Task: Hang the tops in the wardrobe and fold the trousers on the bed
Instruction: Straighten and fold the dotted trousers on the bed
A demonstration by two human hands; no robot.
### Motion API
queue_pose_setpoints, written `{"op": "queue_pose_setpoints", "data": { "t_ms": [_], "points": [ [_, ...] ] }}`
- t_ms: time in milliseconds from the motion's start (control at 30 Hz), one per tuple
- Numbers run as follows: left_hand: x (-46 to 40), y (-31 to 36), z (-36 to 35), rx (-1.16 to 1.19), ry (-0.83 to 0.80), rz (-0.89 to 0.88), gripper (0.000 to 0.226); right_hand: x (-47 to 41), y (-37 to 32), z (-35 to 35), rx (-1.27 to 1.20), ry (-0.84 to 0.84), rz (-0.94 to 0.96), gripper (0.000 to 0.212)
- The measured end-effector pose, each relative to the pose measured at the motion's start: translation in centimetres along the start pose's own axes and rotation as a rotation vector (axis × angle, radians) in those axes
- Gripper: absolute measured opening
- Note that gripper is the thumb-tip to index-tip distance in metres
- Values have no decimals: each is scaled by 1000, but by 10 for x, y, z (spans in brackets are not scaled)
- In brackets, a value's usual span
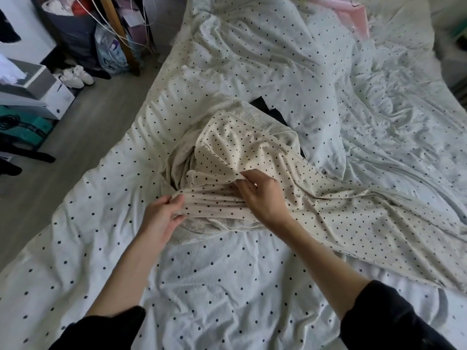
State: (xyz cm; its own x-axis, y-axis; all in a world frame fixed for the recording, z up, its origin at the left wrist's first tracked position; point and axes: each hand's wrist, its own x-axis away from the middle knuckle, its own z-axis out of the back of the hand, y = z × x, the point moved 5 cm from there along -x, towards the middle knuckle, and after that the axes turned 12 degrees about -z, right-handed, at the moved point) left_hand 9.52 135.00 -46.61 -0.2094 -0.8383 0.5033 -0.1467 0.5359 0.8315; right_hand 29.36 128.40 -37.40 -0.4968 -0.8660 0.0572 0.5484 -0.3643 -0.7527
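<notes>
A cream garment with small black dots [252,152] lies bunched in the middle of the bed [227,286], its long part stretching off to the right. My left hand [164,215] pinches a fold of its fabric at the garment's left edge. My right hand [260,193] grips another fold a little to the right and further away. The cloth between the two hands is pulled into taut pleats. A dark garment [273,109] peeks out from behind the cream one, mostly hidden.
The bed carries a white duvet with black dots, rumpled at the far right. A pink item [353,13] lies near the head of the bed. On the floor at left stand white shoes [75,75], boxes [32,89] and bags.
</notes>
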Motion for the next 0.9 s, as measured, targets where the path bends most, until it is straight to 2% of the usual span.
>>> {"op": "queue_pose_setpoints", "data": {
  "t_ms": [100, 200, 267, 367, 433, 500, 533, 600, 700, 767, 833, 867, 900],
  "points": [
    [-10, -11, 15, 87, 43, 99, 17, 16, 0, -13, 196, -13, 230, 15],
    [-11, -29, 12, 166, 48, 289, 12, 25, 26, -43, 484, -281, 189, 27],
    [-17, -28, 8, 135, 24, 351, 30, 29, 42, -53, 601, -386, 143, 30],
    [-24, -15, -2, -218, -135, 346, 51, 28, 46, -52, 533, -320, 122, 29],
    [-24, -10, -8, -364, -148, 291, 38, 28, 42, -50, 459, -232, 110, 27],
    [-20, -4, -18, -370, -139, 244, 15, 30, 40, -45, 350, -167, 82, 27],
    [-17, 0, -22, -354, -125, 217, 15, 31, 40, -42, 283, -158, 52, 27],
    [-11, 9, -28, -373, -70, 108, 19, 32, 42, -32, 102, -161, -61, 31],
    [8, 39, -61, -654, -44, -236, 19, 34, 57, 0, -227, -111, -359, 37],
    [29, 55, -107, -879, -132, -606, 30, 38, 77, 24, -494, -50, -537, 39],
    [57, 54, -162, -1126, -248, -965, 19, 41, 101, 45, -764, -36, -679, 38],
    [68, 44, -187, -1274, -339, -1076, 6, 42, 110, 53, -865, -48, -727, 36],
    [75, 27, -208, -1417, -445, -1109, 17, 43, 119, 58, -926, -66, -767, 33]
  ]
}}
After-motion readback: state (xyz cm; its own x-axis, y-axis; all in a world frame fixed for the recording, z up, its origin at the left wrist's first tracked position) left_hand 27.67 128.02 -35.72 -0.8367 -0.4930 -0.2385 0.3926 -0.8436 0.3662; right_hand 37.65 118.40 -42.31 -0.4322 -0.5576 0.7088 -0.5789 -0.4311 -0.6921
